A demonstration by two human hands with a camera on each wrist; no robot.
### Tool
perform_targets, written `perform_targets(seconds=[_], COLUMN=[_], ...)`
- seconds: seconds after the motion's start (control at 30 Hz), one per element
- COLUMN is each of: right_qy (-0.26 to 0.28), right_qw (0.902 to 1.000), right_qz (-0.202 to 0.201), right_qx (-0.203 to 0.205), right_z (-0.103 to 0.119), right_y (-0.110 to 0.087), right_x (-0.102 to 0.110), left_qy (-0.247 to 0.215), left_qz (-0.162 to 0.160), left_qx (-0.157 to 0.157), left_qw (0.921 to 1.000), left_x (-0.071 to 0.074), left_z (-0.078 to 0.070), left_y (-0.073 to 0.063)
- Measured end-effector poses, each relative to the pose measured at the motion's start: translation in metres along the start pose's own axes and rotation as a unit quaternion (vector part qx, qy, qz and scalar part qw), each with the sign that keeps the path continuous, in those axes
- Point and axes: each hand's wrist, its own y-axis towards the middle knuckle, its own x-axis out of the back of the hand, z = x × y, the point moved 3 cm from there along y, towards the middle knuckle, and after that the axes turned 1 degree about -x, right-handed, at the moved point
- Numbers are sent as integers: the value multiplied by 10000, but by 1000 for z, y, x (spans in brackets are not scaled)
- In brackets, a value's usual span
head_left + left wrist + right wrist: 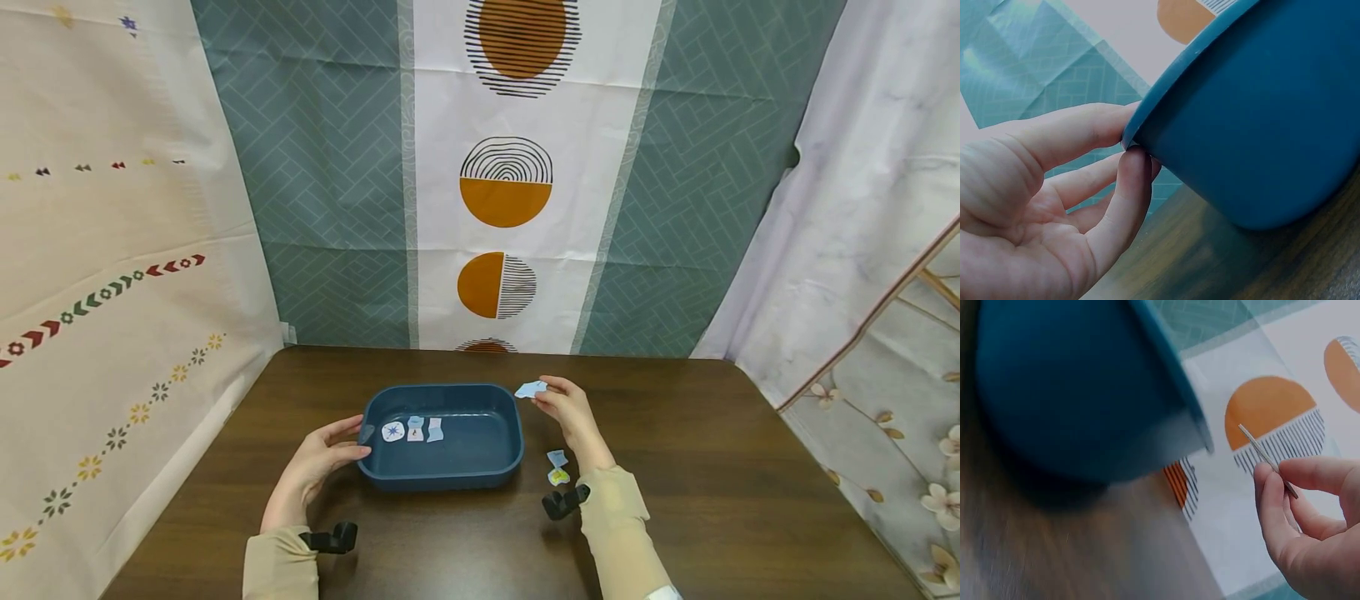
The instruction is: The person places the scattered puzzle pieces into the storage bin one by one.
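My left hand (315,460) pinches the rim of a dark blue rectangular tray (480,481) at its left end; in the left wrist view thumb and fingers meet on that rim. Just beyond the tray's right back corner, my right hand (572,415) holds a flat light-blue piece with an uneven edge (529,389) above the table. The right wrist view shows this thin piece (1262,454) edge-on between thumb and fingers. Inside the tray, toward the left, lie a round white piece with a blue star (393,432) and two small blue-and-white pieces (416,430).
On the brown wooden table (712,483), right of the tray, lie a small blue piece (557,458) and a yellow-and-green piece (558,477), close to my right wrist. Patterned cloths hang behind the table (330,167) and along both sides.
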Motion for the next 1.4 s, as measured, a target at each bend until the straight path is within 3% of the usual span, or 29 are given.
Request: perform_targets(seconds=[0.3,0.67,0.97,1.17,1.4], right_qy=[-176,-633,-1393,-1557,-1973], right_qw=[9996,9963,9885,9868,9786], right_qz=[221,589,586,448,566], right_qx=[86,25,7,-33,-137], right_z=[10,1,-10,-13,-18], right_y=[6,4,1,-1,-3], right_x=[-35,-71,-86,-91,-100], left_qy=[-2,-113,-2,46,37], left_qz=[-38,-29,-60,-97,-43], left_qx=[-22,-39,-49,-20,-24], left_qw=[10000,9999,10000,9999,10000], left_x=[0,-1,0,0,0], left_z=[-1,1,1,1,2], left_y=[-1,-1,0,-1,-1])
